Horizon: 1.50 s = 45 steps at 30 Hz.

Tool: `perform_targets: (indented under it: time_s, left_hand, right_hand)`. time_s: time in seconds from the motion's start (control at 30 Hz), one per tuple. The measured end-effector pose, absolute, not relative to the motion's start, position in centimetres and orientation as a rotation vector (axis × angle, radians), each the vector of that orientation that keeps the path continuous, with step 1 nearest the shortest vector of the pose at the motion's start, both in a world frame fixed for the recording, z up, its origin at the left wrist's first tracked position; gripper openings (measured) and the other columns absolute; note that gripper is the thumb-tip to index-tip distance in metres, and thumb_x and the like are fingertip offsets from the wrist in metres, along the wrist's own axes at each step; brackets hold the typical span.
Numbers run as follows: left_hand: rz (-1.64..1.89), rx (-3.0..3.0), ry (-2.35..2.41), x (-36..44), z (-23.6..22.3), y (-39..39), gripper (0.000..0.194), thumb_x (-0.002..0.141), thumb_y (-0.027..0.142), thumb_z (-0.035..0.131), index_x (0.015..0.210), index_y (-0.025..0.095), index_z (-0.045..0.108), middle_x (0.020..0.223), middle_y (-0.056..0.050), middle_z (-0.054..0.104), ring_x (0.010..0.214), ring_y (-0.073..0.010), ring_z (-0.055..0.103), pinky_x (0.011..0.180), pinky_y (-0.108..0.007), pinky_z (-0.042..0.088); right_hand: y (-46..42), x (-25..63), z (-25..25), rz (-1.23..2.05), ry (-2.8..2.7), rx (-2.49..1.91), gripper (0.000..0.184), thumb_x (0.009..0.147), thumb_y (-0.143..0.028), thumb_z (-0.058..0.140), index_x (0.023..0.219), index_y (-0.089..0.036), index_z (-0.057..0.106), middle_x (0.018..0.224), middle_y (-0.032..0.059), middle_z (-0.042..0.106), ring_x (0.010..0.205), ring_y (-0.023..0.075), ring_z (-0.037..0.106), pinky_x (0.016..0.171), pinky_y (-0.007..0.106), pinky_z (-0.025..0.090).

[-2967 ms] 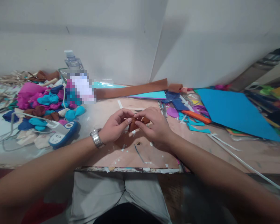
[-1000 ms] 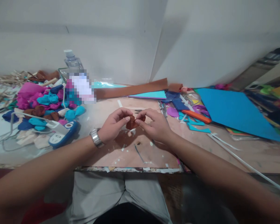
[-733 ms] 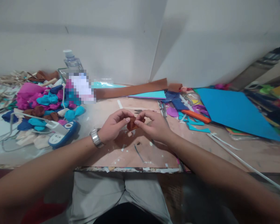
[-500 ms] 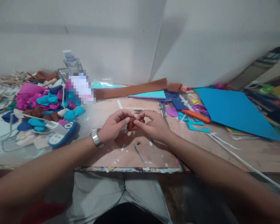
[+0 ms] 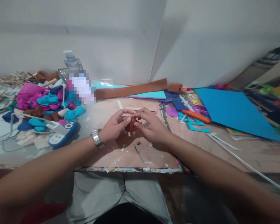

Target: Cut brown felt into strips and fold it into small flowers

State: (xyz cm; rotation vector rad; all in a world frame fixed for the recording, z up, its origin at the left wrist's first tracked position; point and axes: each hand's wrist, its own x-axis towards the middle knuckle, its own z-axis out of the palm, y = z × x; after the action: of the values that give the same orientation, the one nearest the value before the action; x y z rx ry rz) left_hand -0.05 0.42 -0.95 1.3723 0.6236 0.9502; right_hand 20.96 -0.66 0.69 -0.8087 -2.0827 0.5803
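Note:
Between both hands, just above the wooden board (image 5: 135, 155), is a small piece of brown crepe paper (image 5: 131, 127), gathered into a rounded shape. My left hand (image 5: 116, 123) pinches its left side between thumb and fingers. On the other side, my right hand (image 5: 152, 126) grips it with the thumb in front and the fingers curled over the top. The fingers hide part of the paper. Behind the hands lies a pair of scissors (image 5: 155, 112), mostly covered by the right hand.
At the left sit a pile of crumpled crepe paper pieces (image 5: 30, 96) and a blue power strip (image 5: 64, 133) with cables. A clear bottle (image 5: 72, 62) stands behind. Brown paper strip (image 5: 133, 88) runs along the back. To the right are an orange cutter (image 5: 196, 116) and blue sheet (image 5: 238, 112).
The right fingers have shifted left over the top of the brown paper, closer to the left fingertips. The paper now looks rounder, and the scissors' blades are more covered.

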Motion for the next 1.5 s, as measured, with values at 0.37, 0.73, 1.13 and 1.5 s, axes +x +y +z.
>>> perform_targets:
  time_s: [0.37, 0.73, 1.13, 1.5]
  left_hand:
    - [0.913, 1.590, 0.703, 0.33, -0.95, 0.01, 0.048, 0.087, 0.026, 0.078, 0.128, 0.023, 0.052, 0.105, -0.004, 0.070, 0.078, -0.0150, 0.067, 0.069, -0.028, 0.052]
    - [1.077, 1.685, 0.739, -0.21, -1.12, 0.34, 0.035, 0.095, 0.032, 0.067, 0.127, 0.022, 0.055, 0.123, -0.008, 0.060, 0.113, -0.0220, 0.061, 0.097, -0.038, 0.052]
    - [1.059, 1.546, 0.697, 0.19, -0.83, 0.42, 0.036, 0.096, 0.040, 0.071, 0.123, 0.019, 0.058, 0.111, -0.009, 0.074, 0.102, -0.0212, 0.073, 0.088, -0.034, 0.058]
    - [1.081, 1.466, 0.723, -0.16, -1.27, 0.82, 0.030, 0.096, 0.042, 0.071, 0.112, 0.016, 0.068, 0.098, -0.005, 0.071, 0.077, -0.0126, 0.064, 0.075, -0.027, 0.054]
  right_hand:
    - [-0.79, 20.87, 0.76, 0.569, -1.987, -0.890, 0.011, 0.097, -0.026, 0.067, 0.107, -0.021, 0.067, 0.102, 0.0049, 0.067, 0.097, 0.0213, 0.062, 0.089, 0.036, 0.049]
    - [-0.55, 21.14, 0.88, 0.392, -2.069, -0.945, 0.011, 0.098, -0.029, 0.070, 0.106, -0.022, 0.072, 0.101, 0.0050, 0.071, 0.097, 0.0230, 0.066, 0.089, 0.038, 0.048]
    - [-0.47, 21.12, 0.90, 0.353, -2.127, -0.927, 0.024, 0.094, -0.025, 0.076, 0.118, -0.023, 0.073, 0.101, 0.0046, 0.073, 0.093, 0.0216, 0.068, 0.088, 0.038, 0.049]
    - [-0.82, 21.01, 1.06, 0.474, -1.961, -0.956, 0.008, 0.092, -0.023, 0.073, 0.092, -0.022, 0.065, 0.092, 0.0015, 0.070, 0.087, 0.0194, 0.065, 0.081, 0.033, 0.048]
